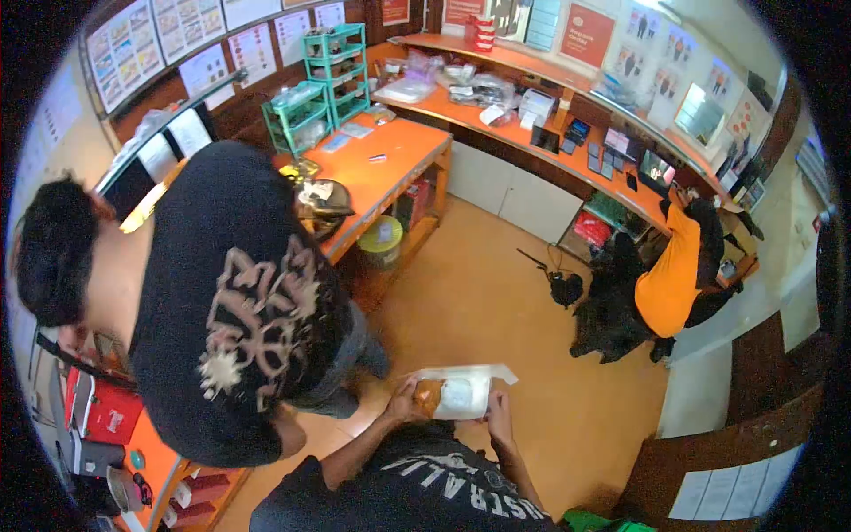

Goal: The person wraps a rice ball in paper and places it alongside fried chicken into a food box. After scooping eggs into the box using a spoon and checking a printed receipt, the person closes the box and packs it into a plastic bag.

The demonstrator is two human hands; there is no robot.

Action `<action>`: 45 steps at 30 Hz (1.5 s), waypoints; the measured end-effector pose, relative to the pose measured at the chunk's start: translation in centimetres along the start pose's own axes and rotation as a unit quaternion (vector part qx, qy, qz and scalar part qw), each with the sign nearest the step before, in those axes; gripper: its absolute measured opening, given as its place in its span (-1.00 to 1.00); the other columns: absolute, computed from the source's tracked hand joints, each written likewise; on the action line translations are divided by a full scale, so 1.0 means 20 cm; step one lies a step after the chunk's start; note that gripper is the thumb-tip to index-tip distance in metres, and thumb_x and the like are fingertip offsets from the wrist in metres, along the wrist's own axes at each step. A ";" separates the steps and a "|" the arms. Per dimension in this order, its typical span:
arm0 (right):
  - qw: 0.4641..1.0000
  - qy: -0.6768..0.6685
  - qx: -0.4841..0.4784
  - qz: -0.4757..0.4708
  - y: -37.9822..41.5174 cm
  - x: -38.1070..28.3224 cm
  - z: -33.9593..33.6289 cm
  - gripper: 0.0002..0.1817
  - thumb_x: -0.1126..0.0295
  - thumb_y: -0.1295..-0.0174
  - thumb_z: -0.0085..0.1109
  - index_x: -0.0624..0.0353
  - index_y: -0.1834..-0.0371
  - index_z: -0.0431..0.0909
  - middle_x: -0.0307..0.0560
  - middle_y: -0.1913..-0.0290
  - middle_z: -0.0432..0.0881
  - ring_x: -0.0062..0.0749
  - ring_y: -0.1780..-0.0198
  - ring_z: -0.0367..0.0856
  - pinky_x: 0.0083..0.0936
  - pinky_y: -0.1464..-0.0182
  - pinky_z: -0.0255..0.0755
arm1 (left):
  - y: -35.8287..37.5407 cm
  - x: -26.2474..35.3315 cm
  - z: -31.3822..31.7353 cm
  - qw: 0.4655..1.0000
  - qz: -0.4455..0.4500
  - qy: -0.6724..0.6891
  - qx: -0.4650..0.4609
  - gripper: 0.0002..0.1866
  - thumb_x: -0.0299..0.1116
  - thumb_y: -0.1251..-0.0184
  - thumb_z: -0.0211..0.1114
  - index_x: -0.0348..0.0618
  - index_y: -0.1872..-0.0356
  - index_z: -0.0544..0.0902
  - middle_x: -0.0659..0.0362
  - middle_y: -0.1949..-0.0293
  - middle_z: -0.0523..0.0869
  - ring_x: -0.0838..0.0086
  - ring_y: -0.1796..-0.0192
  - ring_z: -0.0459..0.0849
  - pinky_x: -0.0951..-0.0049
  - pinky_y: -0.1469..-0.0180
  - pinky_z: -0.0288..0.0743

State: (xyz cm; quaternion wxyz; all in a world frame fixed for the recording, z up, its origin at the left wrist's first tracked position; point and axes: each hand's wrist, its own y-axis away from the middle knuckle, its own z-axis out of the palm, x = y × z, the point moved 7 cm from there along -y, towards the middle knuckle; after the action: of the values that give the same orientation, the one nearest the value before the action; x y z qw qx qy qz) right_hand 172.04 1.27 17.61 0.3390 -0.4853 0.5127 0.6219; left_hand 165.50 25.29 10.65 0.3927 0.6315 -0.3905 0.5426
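An open white takeaway box (480, 396) is held low in front of my chest. In it lie a brown piece of food (427, 398), which looks fried, and a pale wrapped bundle (456, 393) beside it. My left hand (404, 402) grips the box's left end, next to the brown piece. At the right end, my right hand (499, 417) has its fingers closed on the box's edge, below a raised flap. The undersides of both hands' grips are hidden.
A person in a black printed shirt (244, 310) stands close on my left. Across the room, a person in an orange shirt (669, 275) bends at a counter (523, 133) with phones. An orange table (403, 146) bears green racks (337, 66). Floor (496, 301) lies ahead.
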 end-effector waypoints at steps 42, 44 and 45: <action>0.933 0.041 -0.333 -0.129 -3.91 -0.81 2.25 -0.57 0.23 -0.51 -0.28 0.31 -0.11 0.51 0.06 -0.07 0.60 -0.18 -0.03 0.58 -0.25 -0.12 0.48 | -2.95 0.34 -1.18 0.955 0.008 0.201 0.216 -0.43 -0.05 -0.57 0.00 -0.20 -0.42 0.28 0.13 -0.20 0.54 0.38 -0.09 0.57 0.41 -0.20 0.45; 0.939 0.142 -0.290 -0.118 -3.78 -1.00 2.37 -0.55 0.18 -0.50 -0.27 0.31 -0.11 0.51 0.10 -0.10 0.58 -0.11 -0.01 0.58 -0.22 -0.13 0.45 | -2.94 0.32 -1.28 0.970 -0.099 0.135 0.177 -0.41 0.03 -0.54 -0.02 -0.11 -0.41 0.33 0.14 -0.22 0.53 0.39 -0.17 0.52 0.34 -0.18 0.45; 0.946 0.157 -0.255 -0.126 -3.78 -1.04 2.39 -0.53 0.16 -0.50 -0.26 0.33 -0.09 0.52 0.12 -0.10 0.57 -0.09 0.00 0.58 -0.20 -0.14 0.44 | -2.93 0.28 -1.22 0.970 -0.158 0.106 0.150 -0.40 0.08 -0.53 -0.02 -0.07 -0.41 0.35 0.15 -0.23 0.53 0.40 -0.21 0.50 0.30 -0.17 0.45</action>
State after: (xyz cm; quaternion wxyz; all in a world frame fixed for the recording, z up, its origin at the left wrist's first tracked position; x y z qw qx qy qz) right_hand 235.60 67.49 14.13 0.1942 -0.7078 0.3184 0.5999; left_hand 210.77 70.07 14.50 0.4133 0.6756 -0.1561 0.5902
